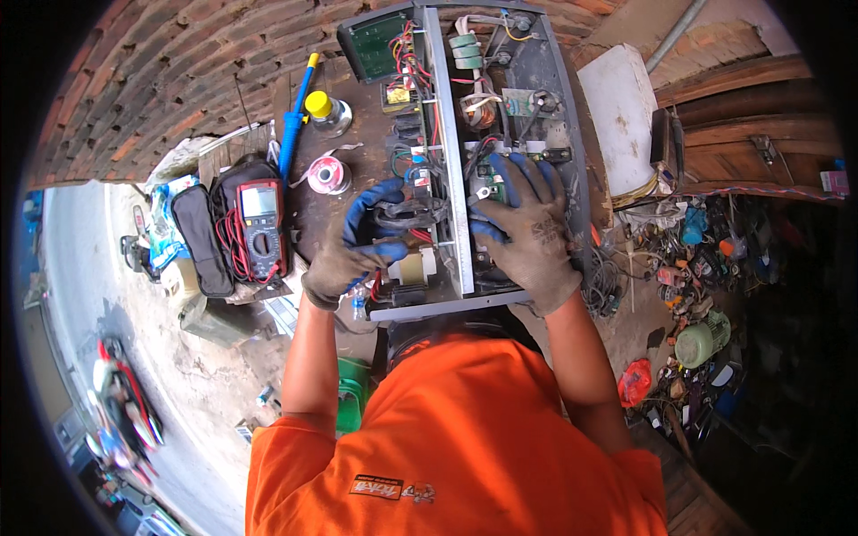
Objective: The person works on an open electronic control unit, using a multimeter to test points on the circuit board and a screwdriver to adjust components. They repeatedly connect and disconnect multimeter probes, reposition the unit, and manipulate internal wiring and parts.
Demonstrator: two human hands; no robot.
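Observation:
An opened electrical power unit (458, 268) with a metal chassis and a central divider stands on the bench before me. My left hand (352, 241), in a grey-and-blue work glove, curves beside its left side, thumb and fingers apart around thick black cables (419, 213). My gloved right hand (529, 228) reaches down into the right compartment, over a green circuit board (497, 191). A metal ring terminal (482, 193) lies by its thumb and index finger; its fingertips are partly hidden among the parts. Higher in that compartment are green ring cores (465, 52) and a copper coil (478, 112).
Left on the bench are a solder spool (329, 175), a yellow-capped jar (328, 114), a blue desoldering pump (291, 141) and a multimeter (260, 228) with red leads. A brick wall (221, 80) rises behind. Rightward lie a green motor (702, 338) and heaped parts.

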